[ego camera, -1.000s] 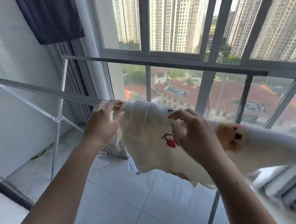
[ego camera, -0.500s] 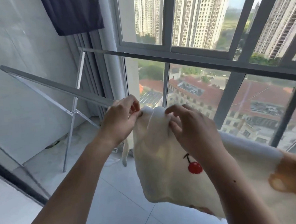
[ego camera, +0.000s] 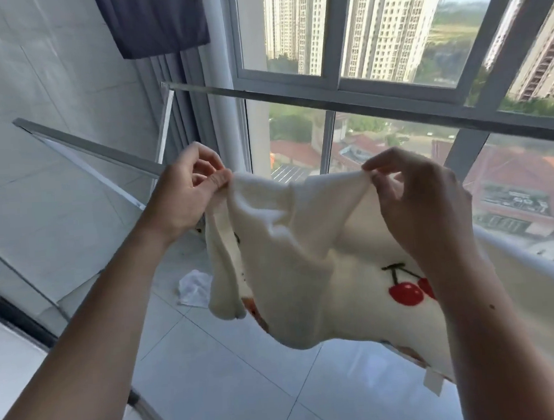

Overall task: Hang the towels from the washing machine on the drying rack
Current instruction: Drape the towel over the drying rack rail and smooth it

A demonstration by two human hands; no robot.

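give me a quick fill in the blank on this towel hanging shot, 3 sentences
1. The left hand and right hand each pinch the top edge of a cream ____.
2. The red design stitched on the towel is a pair of ____.
3. A small crumpled white cloth lies on the tiled ____.

Missing words: towel; cherries; floor

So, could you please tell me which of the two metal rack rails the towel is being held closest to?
The nearer rail, slanting in from the left to just behind the left hand pinching the cream towel. The other rail runs higher, along the window.
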